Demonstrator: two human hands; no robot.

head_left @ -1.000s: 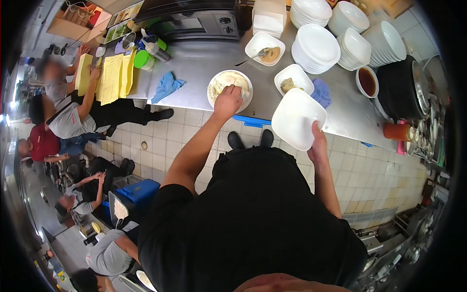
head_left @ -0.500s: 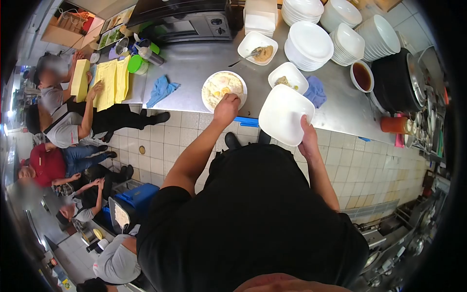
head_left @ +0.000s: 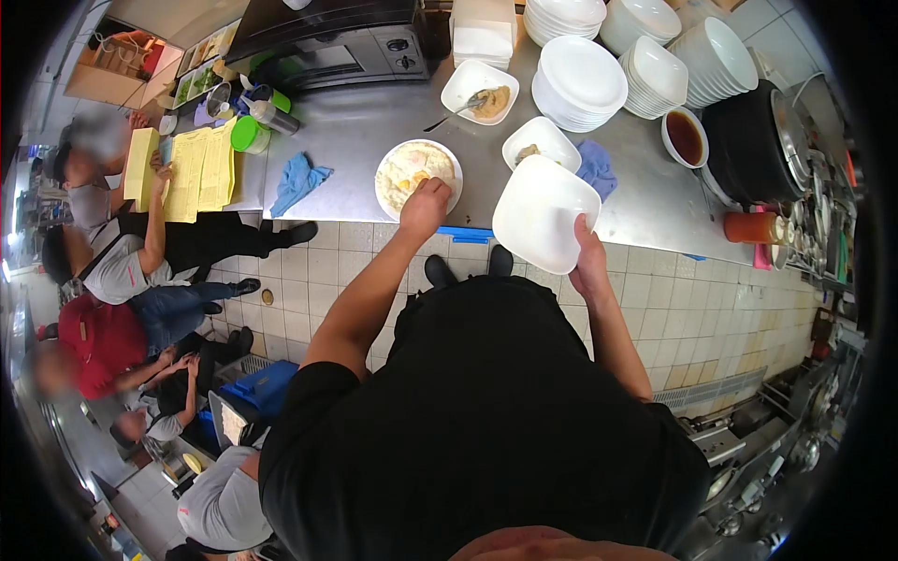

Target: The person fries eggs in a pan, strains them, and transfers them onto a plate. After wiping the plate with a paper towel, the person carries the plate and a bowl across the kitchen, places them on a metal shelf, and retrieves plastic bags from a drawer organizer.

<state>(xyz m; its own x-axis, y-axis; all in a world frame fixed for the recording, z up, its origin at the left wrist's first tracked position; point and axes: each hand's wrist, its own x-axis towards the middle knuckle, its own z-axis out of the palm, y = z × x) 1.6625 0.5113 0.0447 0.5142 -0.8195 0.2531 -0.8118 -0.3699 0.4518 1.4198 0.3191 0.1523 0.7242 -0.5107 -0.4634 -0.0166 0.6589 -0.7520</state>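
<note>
My left hand [head_left: 426, 208] reaches over the near rim of a round white plate [head_left: 457, 185]. Its fingers are drawn together at the fried eggs [head_left: 409, 168] on that plate, and whatever is between the fingertips is hidden. A white squarish dish [head_left: 538, 210], with nothing in it, is in my right hand [head_left: 588, 260], thumb on top at its right edge. Behind that dish, partly covered by it, stands a smaller white bowl [head_left: 524, 138] with a little food inside. Farther back is a white bowl of brown paste [head_left: 493, 103] with a spoon [head_left: 456, 114] in it.
Stacks of white plates [head_left: 582, 75] and bowls line the back of the steel counter [head_left: 346, 122]. A bowl of dark red liquid [head_left: 686, 138] stands right, beside a black cooker [head_left: 744, 140]. Blue cloths [head_left: 299, 180] lie on the counter. Several people stand left, one handling yellow paper [head_left: 201, 168].
My view has shifted slightly, so the counter appears a little farther left. My left hand stays at the eggs and my right hand still holds the dish. People at left have moved their arms.
</note>
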